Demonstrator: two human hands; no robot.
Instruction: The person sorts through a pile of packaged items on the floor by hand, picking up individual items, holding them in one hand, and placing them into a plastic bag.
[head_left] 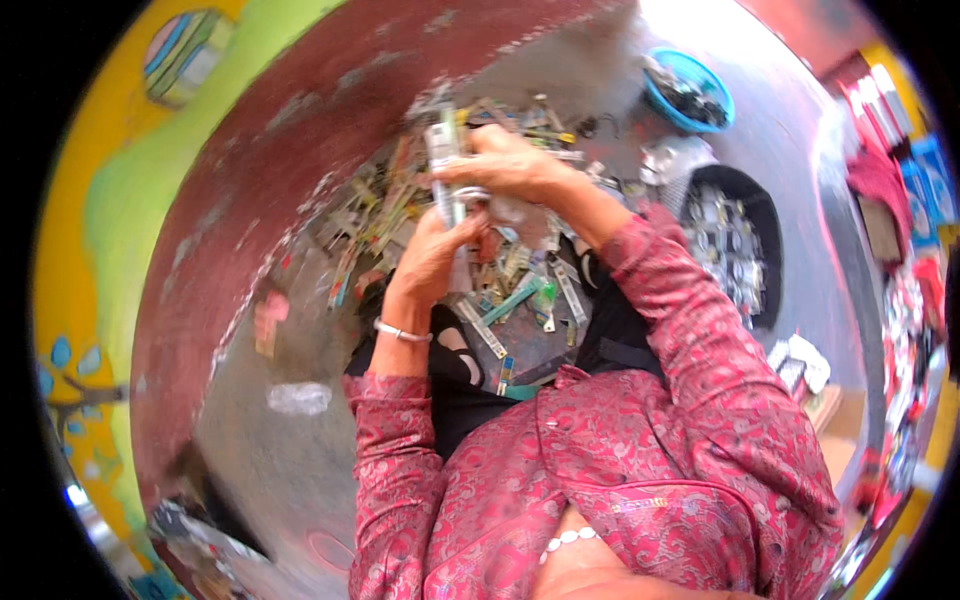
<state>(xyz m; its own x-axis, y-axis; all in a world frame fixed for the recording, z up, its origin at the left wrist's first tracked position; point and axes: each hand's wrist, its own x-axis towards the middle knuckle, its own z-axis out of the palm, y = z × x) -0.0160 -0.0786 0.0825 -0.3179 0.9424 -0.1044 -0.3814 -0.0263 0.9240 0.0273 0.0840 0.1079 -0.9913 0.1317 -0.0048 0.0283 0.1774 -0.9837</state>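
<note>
Both my hands are raised over a heap of narrow printed strips (395, 190) on the floor. Between them is a narrow flat strip (441, 148), whitish with some green, blurred by motion. My right hand (505, 168) grips its upper part, thumb and fingers closed across it. Just below, my left hand (428, 258), with a pale bangle at the wrist, is closed around the lower end. Whether it is one strip or a few stacked together I cannot tell. Some whitish, see-through material (515, 215) shows under my right hand, its kind unclear.
A blue basket (728, 82) with dark stuff stands at the far right. Nearer is a black tub (768, 250) of silvery pieces, beside a white plastic bag (675, 158). A clear plastic packet (299, 398) lies at left. The red wall (215, 200) curves along the left.
</note>
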